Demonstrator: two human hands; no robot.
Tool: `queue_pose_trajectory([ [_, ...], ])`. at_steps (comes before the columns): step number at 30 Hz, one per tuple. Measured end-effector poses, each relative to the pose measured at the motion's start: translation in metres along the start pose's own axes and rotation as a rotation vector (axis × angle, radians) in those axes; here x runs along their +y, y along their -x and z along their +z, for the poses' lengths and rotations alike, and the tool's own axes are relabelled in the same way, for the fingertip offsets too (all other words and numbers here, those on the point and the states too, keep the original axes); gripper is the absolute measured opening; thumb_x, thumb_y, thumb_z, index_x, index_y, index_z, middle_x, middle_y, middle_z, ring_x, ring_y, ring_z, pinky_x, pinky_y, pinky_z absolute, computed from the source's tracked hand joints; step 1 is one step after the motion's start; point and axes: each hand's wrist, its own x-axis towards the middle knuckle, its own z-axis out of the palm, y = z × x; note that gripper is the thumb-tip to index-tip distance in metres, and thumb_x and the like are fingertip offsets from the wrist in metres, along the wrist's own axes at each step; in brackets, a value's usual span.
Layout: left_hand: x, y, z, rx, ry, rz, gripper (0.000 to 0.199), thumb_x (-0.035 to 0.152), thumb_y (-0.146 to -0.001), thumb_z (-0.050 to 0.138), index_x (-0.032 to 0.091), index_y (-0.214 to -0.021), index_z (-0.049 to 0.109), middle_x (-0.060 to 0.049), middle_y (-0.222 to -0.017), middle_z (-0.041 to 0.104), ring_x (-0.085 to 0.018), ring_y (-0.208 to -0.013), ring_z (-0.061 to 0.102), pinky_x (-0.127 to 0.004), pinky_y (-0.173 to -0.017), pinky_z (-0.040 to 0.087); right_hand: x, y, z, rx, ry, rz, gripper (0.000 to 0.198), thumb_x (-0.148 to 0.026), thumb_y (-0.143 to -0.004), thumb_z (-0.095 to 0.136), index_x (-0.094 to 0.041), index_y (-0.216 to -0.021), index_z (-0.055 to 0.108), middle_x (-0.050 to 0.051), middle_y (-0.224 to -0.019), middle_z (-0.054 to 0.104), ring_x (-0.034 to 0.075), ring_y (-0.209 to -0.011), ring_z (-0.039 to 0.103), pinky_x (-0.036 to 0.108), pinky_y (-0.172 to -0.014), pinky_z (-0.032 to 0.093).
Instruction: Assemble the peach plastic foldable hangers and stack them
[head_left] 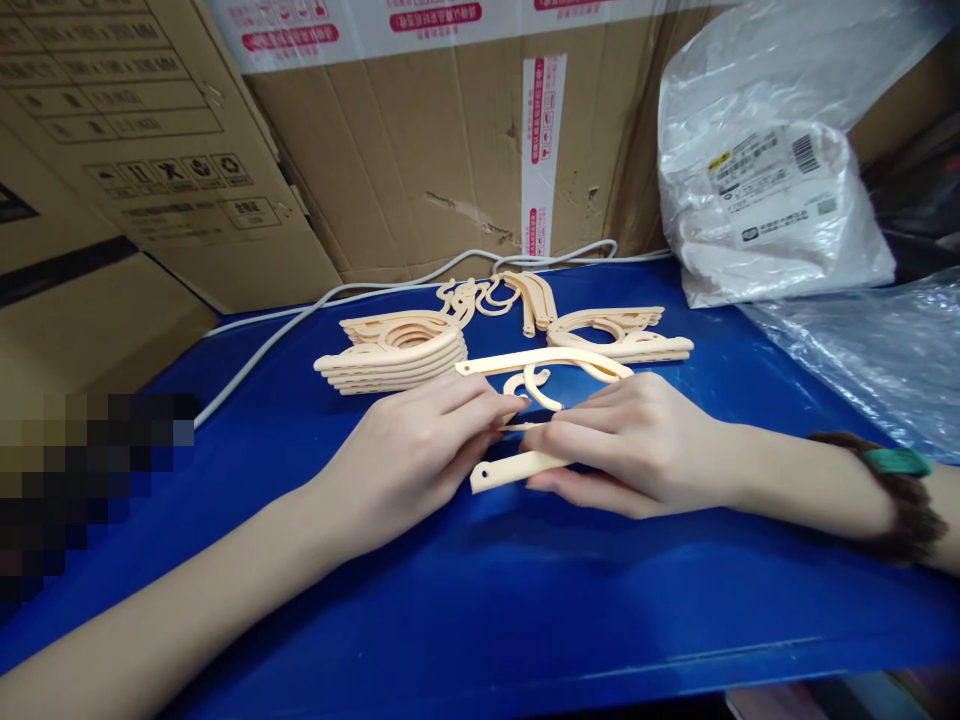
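Note:
My left hand (427,435) is closed in a pinch near the middle of the blue table, at a small cream plastic part mostly hidden by the fingers. My right hand (630,445) meets it from the right, its fingers closed round a flat cream hanger arm (516,469) with a hole at its free end. Just beyond the fingertips are a curved cream hook (541,390) and another hanger arm (517,360). Whether these join the held part is hidden. Behind stand a left stack of cream hanger pieces (397,370) and a right stack (637,347).
Cream hooks (480,295) and narrow curved bars (536,300) lie at the back of the blue table (525,620). A white cable (277,345) runs behind them. Cardboard boxes (420,150) wall the back and left. A plastic bag (780,210) sits at the right rear.

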Motion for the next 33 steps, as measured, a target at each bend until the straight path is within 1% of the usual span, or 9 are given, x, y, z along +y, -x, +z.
queue_pose_trajectory([
  [4, 0.0012, 0.0011, -0.0022, -0.036, -0.035, 0.003, 0.028, 0.011, -0.093, 0.044, 0.02, -0.115, 0.058, -0.003, -0.102, 0.063, -0.014, -0.087, 0.062, -0.022, -0.067, 0.045, 0.0, 0.0014, -0.0004, 0.009, -0.032, 0.023, 0.025, -0.029, -0.1, 0.043, -0.016, -0.088, 0.06, -0.001, -0.067, 0.065, 0.008, -0.051, 0.055, 0.024, -0.049, 0.033],
  [8, 0.002, 0.0016, -0.0064, -0.068, -0.092, 0.013, 0.04, 0.004, -0.089, 0.033, 0.021, -0.117, 0.056, -0.004, -0.109, 0.064, -0.014, -0.093, 0.064, -0.022, -0.068, 0.048, 0.0021, 0.003, -0.0004, 0.004, -0.068, 0.089, 0.021, -0.031, -0.098, 0.045, -0.016, -0.092, 0.06, -0.001, -0.064, 0.064, 0.009, -0.049, 0.053, 0.024, -0.048, 0.032],
  [10, 0.0011, 0.0018, -0.0074, -0.047, -0.136, 0.025, 0.043, 0.002, -0.087, 0.031, 0.021, -0.118, 0.056, -0.004, -0.111, 0.066, -0.015, -0.096, 0.065, -0.022, -0.07, 0.049, 0.0028, 0.0032, -0.0008, 0.018, -0.069, 0.102, 0.019, -0.029, -0.096, 0.047, -0.017, -0.092, 0.06, -0.002, -0.062, 0.062, 0.009, -0.048, 0.051, 0.023, -0.048, 0.032],
  [14, -0.0013, 0.0025, -0.0067, 0.002, -0.188, 0.025, 0.043, 0.003, -0.088, 0.035, 0.02, -0.123, 0.052, -0.004, -0.11, 0.067, -0.017, -0.098, 0.065, -0.024, -0.074, 0.051, 0.0027, 0.0019, -0.0013, 0.01, -0.068, 0.096, 0.017, -0.025, -0.094, 0.047, -0.016, -0.089, 0.059, -0.003, -0.061, 0.06, 0.008, -0.048, 0.049, 0.022, -0.048, 0.032],
  [19, -0.0003, 0.0031, -0.0061, -0.007, -0.161, 0.027, 0.046, 0.004, -0.088, 0.036, 0.023, -0.129, 0.047, -0.003, -0.113, 0.066, -0.016, -0.092, 0.067, -0.023, -0.071, 0.051, 0.002, 0.0001, -0.0003, -0.046, -0.066, 0.091, 0.019, -0.023, -0.094, 0.045, -0.015, -0.085, 0.06, -0.003, -0.059, 0.059, 0.009, -0.048, 0.05, 0.023, -0.048, 0.032],
  [23, 0.0005, 0.004, -0.0068, -0.013, -0.125, 0.005, 0.044, 0.004, -0.089, 0.037, 0.023, -0.127, 0.047, -0.004, -0.116, 0.064, -0.017, -0.099, 0.065, -0.023, -0.074, 0.051, 0.0015, 0.0005, 0.0005, -0.078, -0.072, 0.098, 0.02, -0.022, -0.094, 0.044, -0.015, -0.082, 0.059, -0.002, -0.062, 0.063, 0.01, -0.049, 0.054, 0.024, -0.049, 0.033],
  [26, 0.0004, 0.0051, -0.0068, -0.005, -0.099, 0.007, 0.046, 0.003, -0.088, 0.038, 0.024, -0.128, 0.046, -0.003, -0.119, 0.061, -0.016, -0.102, 0.063, -0.023, -0.074, 0.05, 0.002, 0.0015, 0.0011, -0.1, -0.057, 0.103, 0.021, -0.023, -0.094, 0.044, -0.015, -0.084, 0.061, 0.0, -0.066, 0.066, 0.01, -0.052, 0.057, 0.024, -0.05, 0.034],
  [30, 0.0012, 0.0053, -0.0079, -0.017, -0.095, 0.01, 0.046, 0.006, -0.09, 0.037, 0.025, -0.132, 0.043, -0.002, -0.116, 0.06, -0.016, -0.095, 0.063, -0.023, -0.07, 0.048, 0.0032, 0.0026, 0.0019, -0.102, -0.056, 0.111, 0.022, -0.024, -0.095, 0.045, -0.014, -0.087, 0.063, 0.003, -0.072, 0.07, 0.012, -0.055, 0.06, 0.025, -0.052, 0.035],
  [33, 0.0014, 0.0042, -0.009, -0.043, -0.113, 0.02, 0.04, 0.012, -0.094, 0.036, 0.024, -0.131, 0.045, -0.002, -0.109, 0.06, -0.015, -0.083, 0.061, -0.023, -0.063, 0.046, 0.0035, 0.0026, 0.002, -0.109, -0.038, 0.134, 0.025, -0.026, -0.095, 0.044, -0.014, -0.086, 0.065, 0.002, -0.066, 0.068, 0.012, -0.051, 0.059, 0.025, -0.049, 0.034],
])
